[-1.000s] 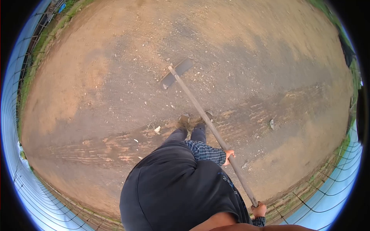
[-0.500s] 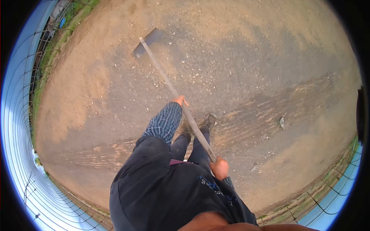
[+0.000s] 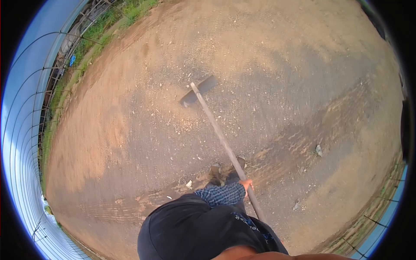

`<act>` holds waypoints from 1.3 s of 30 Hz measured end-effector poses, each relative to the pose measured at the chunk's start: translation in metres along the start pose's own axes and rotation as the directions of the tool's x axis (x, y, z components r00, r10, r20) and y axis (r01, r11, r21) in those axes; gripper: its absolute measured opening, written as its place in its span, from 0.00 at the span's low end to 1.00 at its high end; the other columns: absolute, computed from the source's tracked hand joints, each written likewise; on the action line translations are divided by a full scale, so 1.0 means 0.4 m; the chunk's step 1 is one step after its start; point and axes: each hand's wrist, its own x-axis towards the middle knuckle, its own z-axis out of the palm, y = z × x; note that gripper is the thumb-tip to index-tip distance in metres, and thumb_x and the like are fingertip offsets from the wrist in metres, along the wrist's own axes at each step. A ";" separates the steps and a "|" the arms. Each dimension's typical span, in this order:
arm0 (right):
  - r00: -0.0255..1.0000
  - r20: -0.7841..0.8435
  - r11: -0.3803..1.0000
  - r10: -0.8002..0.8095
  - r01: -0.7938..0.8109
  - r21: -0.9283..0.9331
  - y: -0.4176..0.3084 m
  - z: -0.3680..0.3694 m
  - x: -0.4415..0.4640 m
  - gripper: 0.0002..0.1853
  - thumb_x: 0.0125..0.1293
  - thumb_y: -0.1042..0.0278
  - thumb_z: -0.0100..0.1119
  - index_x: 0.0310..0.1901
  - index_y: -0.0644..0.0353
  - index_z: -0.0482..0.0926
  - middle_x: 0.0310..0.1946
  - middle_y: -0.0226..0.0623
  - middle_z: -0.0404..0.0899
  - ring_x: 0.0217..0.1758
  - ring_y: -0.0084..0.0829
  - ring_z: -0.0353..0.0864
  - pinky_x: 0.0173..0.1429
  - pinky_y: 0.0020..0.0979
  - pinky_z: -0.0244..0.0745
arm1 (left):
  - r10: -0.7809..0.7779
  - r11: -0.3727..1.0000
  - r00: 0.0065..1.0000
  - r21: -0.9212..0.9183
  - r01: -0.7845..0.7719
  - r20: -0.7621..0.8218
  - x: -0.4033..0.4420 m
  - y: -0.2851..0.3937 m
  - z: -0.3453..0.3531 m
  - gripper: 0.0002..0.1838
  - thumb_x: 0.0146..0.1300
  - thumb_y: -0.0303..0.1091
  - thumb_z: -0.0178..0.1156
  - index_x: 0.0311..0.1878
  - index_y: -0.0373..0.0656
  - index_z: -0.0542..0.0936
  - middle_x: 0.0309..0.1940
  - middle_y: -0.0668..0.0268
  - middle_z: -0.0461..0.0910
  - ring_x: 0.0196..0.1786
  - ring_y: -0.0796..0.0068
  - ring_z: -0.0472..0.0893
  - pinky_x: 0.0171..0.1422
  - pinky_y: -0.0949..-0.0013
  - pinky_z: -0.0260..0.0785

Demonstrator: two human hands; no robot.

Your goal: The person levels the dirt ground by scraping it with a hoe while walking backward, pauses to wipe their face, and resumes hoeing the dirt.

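My left hand (image 3: 247,185), at the end of a blue checked sleeve (image 3: 221,194), is wrapped round the wooden handle of a wide-bladed hoe (image 3: 221,135). The handle slants from the front of my dark shirt (image 3: 190,229) up to the left. At its far end the broad flat blade (image 3: 207,84) rests crosswise on the gravelly ground, with loose pebbles on my side of it. My right hand is hidden behind the shirt, where the handle's near end disappears too. My shoes (image 3: 215,169) stand beside the handle, partly covered by the arm and handle.
Stony dirt ground (image 3: 294,86) spreads all round, with a rutted strip (image 3: 333,112) across it. A pale scrap (image 3: 319,150) lies to the right and another light piece (image 3: 189,184) near my feet. A grass edge (image 3: 104,32) and wire fencing (image 3: 47,67) run along the left.
The hoe blade has come closer to me and shifted right over the ground. My left hand has drawn in toward my body, and my right hand has gone out of sight.
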 end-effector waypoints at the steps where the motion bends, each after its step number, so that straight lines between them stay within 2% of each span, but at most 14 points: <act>1: 0.997 0.064 0.999 0.045 -0.043 -0.029 0.008 -0.056 -0.062 0.24 0.41 0.49 0.59 0.36 0.60 0.77 0.27 0.48 0.77 0.34 0.45 0.78 0.38 0.39 0.72 | -0.073 0.997 0.997 -0.008 0.073 -0.008 -0.041 -0.005 0.030 0.07 0.47 0.24 0.57 0.26 0.35 0.69 0.18 0.59 0.70 0.21 0.64 0.72 0.26 0.62 0.67; 2: 0.997 0.056 0.999 0.044 -0.042 -0.025 -0.040 -0.140 -0.111 0.24 0.41 0.49 0.59 0.36 0.60 0.77 0.27 0.48 0.77 0.34 0.45 0.78 0.38 0.39 0.72 | -0.149 0.989 0.989 -0.017 0.148 -0.016 -0.085 -0.007 0.060 0.06 0.48 0.25 0.57 0.27 0.36 0.68 0.19 0.59 0.69 0.22 0.65 0.71 0.27 0.62 0.67; 4: 0.870 0.396 0.937 0.294 -0.344 0.059 -0.336 -0.420 -0.168 0.29 0.59 0.49 0.46 0.53 0.66 0.65 0.51 0.52 0.68 0.55 0.45 0.66 0.56 0.38 0.63 | -0.191 0.982 0.982 0.004 0.191 -0.008 0.007 -0.024 0.061 0.06 0.49 0.25 0.56 0.27 0.36 0.68 0.19 0.60 0.69 0.23 0.65 0.71 0.27 0.62 0.67; 5: 0.869 0.394 0.935 0.298 -0.350 0.066 -0.251 -0.289 -0.069 0.29 0.59 0.49 0.46 0.53 0.66 0.65 0.51 0.52 0.68 0.55 0.45 0.66 0.56 0.38 0.63 | -0.239 0.971 0.971 0.021 0.239 -0.011 0.025 -0.014 0.068 0.05 0.51 0.25 0.55 0.28 0.36 0.68 0.20 0.60 0.68 0.23 0.66 0.70 0.28 0.63 0.66; 7: 0.992 0.096 0.985 0.080 -0.093 0.145 -0.074 -0.058 0.041 0.23 0.41 0.52 0.60 0.36 0.61 0.77 0.27 0.49 0.77 0.35 0.46 0.77 0.39 0.39 0.72 | -0.202 0.979 0.979 0.034 0.202 -0.020 0.048 0.079 0.084 0.04 0.51 0.24 0.54 0.28 0.36 0.69 0.20 0.60 0.68 0.23 0.67 0.70 0.28 0.62 0.66; 12: 0.992 -0.003 0.965 -0.127 0.124 0.231 -0.580 -0.264 0.283 0.18 0.45 0.58 0.58 0.31 0.67 0.75 0.26 0.54 0.76 0.34 0.50 0.76 0.38 0.40 0.72 | 0.309 0.945 0.946 0.142 -0.294 -0.098 0.194 0.519 0.071 0.12 0.54 0.34 0.53 0.22 0.34 0.71 0.15 0.58 0.71 0.20 0.64 0.72 0.24 0.60 0.66; 14: 0.965 -0.055 0.928 -0.256 0.261 0.267 -0.829 -0.359 0.339 0.20 0.45 0.58 0.60 0.31 0.69 0.73 0.25 0.58 0.75 0.33 0.52 0.76 0.37 0.42 0.71 | 0.655 0.623 0.739 0.666 -0.411 -0.156 0.252 0.805 0.027 0.21 0.55 0.49 0.51 0.22 0.38 0.75 0.19 0.58 0.76 0.21 0.67 0.76 0.26 0.65 0.68; 16: 0.846 -0.235 0.719 -0.479 0.531 0.448 -1.037 -0.446 0.368 0.19 0.46 0.60 0.61 0.31 0.69 0.72 0.24 0.58 0.74 0.32 0.54 0.75 0.36 0.43 0.71 | 0.628 0.723 0.776 0.328 -0.608 0.053 0.156 1.057 0.009 0.21 0.56 0.49 0.51 0.21 0.40 0.74 0.16 0.59 0.75 0.17 0.70 0.73 0.23 0.66 0.66; 17: 0.811 -0.267 0.725 -0.520 0.584 0.364 -1.118 -0.455 0.410 0.18 0.47 0.60 0.60 0.30 0.69 0.71 0.25 0.58 0.74 0.33 0.54 0.75 0.37 0.43 0.70 | 0.577 0.733 0.816 0.413 -0.541 0.044 0.154 1.160 -0.006 0.16 0.57 0.42 0.53 0.21 0.40 0.71 0.15 0.61 0.71 0.15 0.71 0.69 0.21 0.68 0.65; 22: 0.823 -0.269 0.677 -0.501 0.566 0.471 -1.090 -0.466 0.430 0.16 0.47 0.61 0.60 0.31 0.67 0.72 0.25 0.55 0.75 0.34 0.52 0.75 0.37 0.42 0.70 | 0.497 0.867 0.867 -0.027 -0.498 -0.029 0.011 1.031 0.079 0.09 0.55 0.33 0.55 0.25 0.39 0.68 0.16 0.65 0.64 0.17 0.74 0.65 0.21 0.69 0.63; 27: 0.926 -0.176 0.836 -0.334 0.377 0.399 -0.657 -0.274 0.320 0.17 0.45 0.58 0.62 0.30 0.64 0.75 0.24 0.51 0.76 0.30 0.48 0.77 0.35 0.40 0.71 | 0.092 0.991 0.995 -0.104 -0.089 0.025 0.007 0.548 0.106 0.08 0.50 0.28 0.55 0.22 0.38 0.67 0.15 0.63 0.64 0.19 0.69 0.67 0.25 0.65 0.65; 31: 0.984 -0.075 0.927 -0.164 0.180 0.330 -0.435 -0.227 0.205 0.15 0.44 0.58 0.62 0.28 0.63 0.75 0.22 0.50 0.75 0.28 0.47 0.77 0.32 0.39 0.71 | -0.026 0.999 0.995 0.032 0.023 0.095 0.019 0.274 0.136 0.09 0.51 0.28 0.56 0.21 0.36 0.67 0.16 0.62 0.65 0.20 0.69 0.66 0.27 0.63 0.64; 34: 0.995 -0.035 0.924 -0.088 0.095 0.370 -0.411 -0.234 0.208 0.15 0.44 0.59 0.62 0.28 0.63 0.75 0.22 0.50 0.75 0.27 0.47 0.77 0.32 0.39 0.71 | -0.030 1.000 0.996 0.011 0.030 0.080 0.024 0.258 0.171 0.09 0.51 0.28 0.55 0.22 0.35 0.67 0.17 0.62 0.65 0.21 0.71 0.65 0.28 0.63 0.63; 39: 0.944 -0.163 0.873 -0.288 0.329 0.360 -0.668 -0.289 0.393 0.17 0.46 0.61 0.60 0.34 0.65 0.74 0.25 0.54 0.75 0.30 0.49 0.77 0.34 0.40 0.72 | 0.101 0.993 0.994 -0.069 -0.097 0.051 0.173 0.536 0.159 0.08 0.51 0.31 0.55 0.22 0.38 0.68 0.15 0.62 0.66 0.19 0.70 0.69 0.24 0.65 0.64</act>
